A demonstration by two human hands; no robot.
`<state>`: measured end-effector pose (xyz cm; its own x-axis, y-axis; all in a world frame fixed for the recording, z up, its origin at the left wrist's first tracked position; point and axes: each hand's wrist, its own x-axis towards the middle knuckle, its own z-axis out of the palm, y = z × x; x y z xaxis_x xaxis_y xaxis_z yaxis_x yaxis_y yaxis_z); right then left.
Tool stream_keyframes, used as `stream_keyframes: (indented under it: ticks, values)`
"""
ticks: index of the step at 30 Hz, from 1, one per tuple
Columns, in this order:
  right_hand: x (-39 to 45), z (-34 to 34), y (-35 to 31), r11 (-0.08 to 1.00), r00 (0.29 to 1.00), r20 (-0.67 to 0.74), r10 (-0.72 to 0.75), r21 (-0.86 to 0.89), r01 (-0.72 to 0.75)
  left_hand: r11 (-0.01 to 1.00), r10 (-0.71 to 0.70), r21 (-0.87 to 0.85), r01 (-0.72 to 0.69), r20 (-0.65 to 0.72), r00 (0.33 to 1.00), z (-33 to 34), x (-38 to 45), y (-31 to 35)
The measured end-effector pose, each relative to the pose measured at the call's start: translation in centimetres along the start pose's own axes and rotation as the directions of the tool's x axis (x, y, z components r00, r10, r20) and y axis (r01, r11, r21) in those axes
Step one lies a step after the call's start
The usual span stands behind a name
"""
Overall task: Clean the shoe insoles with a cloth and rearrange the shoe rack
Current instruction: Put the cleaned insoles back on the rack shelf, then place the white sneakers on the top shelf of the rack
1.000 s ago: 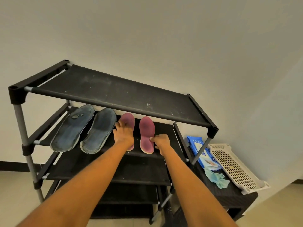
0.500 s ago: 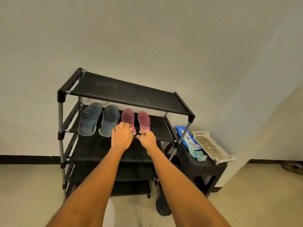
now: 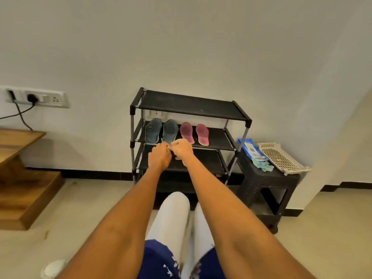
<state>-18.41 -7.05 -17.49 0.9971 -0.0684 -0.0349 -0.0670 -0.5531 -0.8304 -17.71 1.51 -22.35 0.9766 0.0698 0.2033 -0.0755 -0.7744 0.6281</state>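
Observation:
The black shoe rack [image 3: 191, 105] stands against the wall. On its second shelf lie two blue-grey insoles [image 3: 154, 130] [image 3: 170, 130] and two pink insoles [image 3: 186, 132] [image 3: 202, 134], side by side, toes to the wall. My left hand [image 3: 160, 157] and my right hand [image 3: 182, 150] are held together in front of the rack, well short of it. Their curled fingers touch each other and I see nothing in them. A crumpled teal cloth [image 3: 262, 165] lies on the black stool [image 3: 261, 182] to the right of the rack.
On the stool are also a blue wipes pack [image 3: 249, 149] and a white perforated basket [image 3: 279, 158]. Wooden steps [image 3: 24, 190] stand at the left under a wall socket [image 3: 40, 98] with a cable. My legs are below on the beige floor.
Both hands have let go of the pink insoles and drawn back together. The view has backed away from the rack, so the whole rack, floor and steps show.

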Motion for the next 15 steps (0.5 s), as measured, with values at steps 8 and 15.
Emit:
stream_keyframes:
  ticks: [8, 15]
  values:
    - [4.2, 2.9, 4.0, 0.99, 0.98, 0.151, 0.129, 0.044, -0.137, 0.991, -0.091, 0.096, 0.089, 0.013, 0.996, 3.5, 1.4, -3.2]
    - [12.3, 10.9, 11.6, 0.967, 0.892, 0.386, 0.237, -0.009, -0.253, 0.932, -0.356, 0.07, 0.357, -0.018, 0.934, 12.4, 3.2, -12.2]
